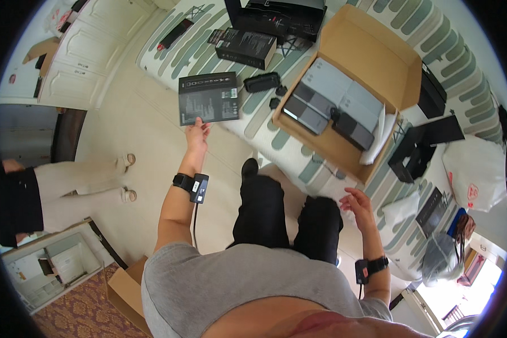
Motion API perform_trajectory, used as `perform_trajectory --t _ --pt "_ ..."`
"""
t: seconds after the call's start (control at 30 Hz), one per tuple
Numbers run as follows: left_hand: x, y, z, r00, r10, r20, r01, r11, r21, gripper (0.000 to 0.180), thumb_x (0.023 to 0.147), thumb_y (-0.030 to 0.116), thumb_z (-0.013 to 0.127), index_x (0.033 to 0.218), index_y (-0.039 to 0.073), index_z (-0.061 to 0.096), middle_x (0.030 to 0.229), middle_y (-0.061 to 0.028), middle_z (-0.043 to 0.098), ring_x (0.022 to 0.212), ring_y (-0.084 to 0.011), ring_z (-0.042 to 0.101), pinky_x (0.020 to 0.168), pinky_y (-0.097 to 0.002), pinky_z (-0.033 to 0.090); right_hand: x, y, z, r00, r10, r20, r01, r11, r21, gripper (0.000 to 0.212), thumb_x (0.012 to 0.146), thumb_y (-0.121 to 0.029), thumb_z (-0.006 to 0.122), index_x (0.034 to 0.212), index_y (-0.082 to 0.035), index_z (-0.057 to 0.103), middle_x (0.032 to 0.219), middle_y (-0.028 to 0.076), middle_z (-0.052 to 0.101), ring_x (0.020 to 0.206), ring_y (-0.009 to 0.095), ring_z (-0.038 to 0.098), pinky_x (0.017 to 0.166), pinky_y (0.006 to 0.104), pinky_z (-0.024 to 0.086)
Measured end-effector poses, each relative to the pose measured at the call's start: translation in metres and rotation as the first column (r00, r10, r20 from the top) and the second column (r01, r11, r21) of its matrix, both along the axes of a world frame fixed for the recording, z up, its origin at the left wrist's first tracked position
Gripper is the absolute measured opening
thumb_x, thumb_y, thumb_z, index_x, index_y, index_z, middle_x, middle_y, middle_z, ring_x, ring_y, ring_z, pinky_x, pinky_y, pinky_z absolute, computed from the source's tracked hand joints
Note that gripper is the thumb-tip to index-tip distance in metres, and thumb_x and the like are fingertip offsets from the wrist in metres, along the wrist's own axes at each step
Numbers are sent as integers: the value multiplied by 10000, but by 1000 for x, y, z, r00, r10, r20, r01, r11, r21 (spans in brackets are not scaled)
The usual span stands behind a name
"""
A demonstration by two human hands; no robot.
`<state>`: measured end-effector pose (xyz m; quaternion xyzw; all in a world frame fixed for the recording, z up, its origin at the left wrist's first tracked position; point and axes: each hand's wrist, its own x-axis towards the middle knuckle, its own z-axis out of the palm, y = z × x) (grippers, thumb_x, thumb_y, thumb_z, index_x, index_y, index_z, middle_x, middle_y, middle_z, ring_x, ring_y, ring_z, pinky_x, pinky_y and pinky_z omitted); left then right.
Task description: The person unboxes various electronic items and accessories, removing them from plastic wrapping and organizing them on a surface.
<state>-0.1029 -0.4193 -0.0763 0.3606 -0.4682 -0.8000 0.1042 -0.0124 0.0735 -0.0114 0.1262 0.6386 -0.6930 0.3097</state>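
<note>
My left hand grips the lower edge of a flat black box with small pale print and icons on its face. The box is held out over the floor beside the bed. My right hand holds nothing; its fingers are loosely bent and apart, close to the near corner of an open brown carton. Inside that carton lie several grey boxes and a dark grey block. A black oblong case rests on the bed, right of the flat box.
Black boxes stand farther back on the bed. To the carton's right are an opened black box and a white plastic bag. Another person stands at the left. A brown carton sits on the floor, lower left.
</note>
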Motion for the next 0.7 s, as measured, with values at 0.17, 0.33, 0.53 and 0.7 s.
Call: perform_trajectory --t 0.17,0.33,0.53,0.7 --pt "-70 -29 -22 975 44 218 15 964 -265 98 827 143 509 814 46 494 682 -23 524 548 -99 498 470 -205 408 -36 9 12 999 -11 44 10 1000 29 292 828 -192 511 1043 3 495 806 96 596 678 134 558 621 242 440" --pt "-98 -20 -27 921 -217 322 239 971 -30 150 819 179 533 771 45 487 614 -27 516 504 -105 495 445 -220 416 -36 -1 46 995 2 101 -17 989 144 290 822 -185 518 1033 13 497 801 95 596 667 133 562 601 236 439" --pt "-70 -19 -9 844 -329 424 315 943 104 261 783 297 575 804 48 499 706 -74 558 571 -135 533 475 -225 432 -26 5 68 956 -211 205 185 973 140 293 831 -216 496 1034 -4 507 782 76 585 662 122 556 605 228 454" --pt "4 -28 37 719 -389 576 316 921 227 293 813 329 512 924 66 446 754 -72 540 628 -152 515 530 -247 429 -26 -9 66 935 -181 305 93 955 282 267 813 -261 520 903 -10 538 719 47 567 622 100 541 553 225 441"
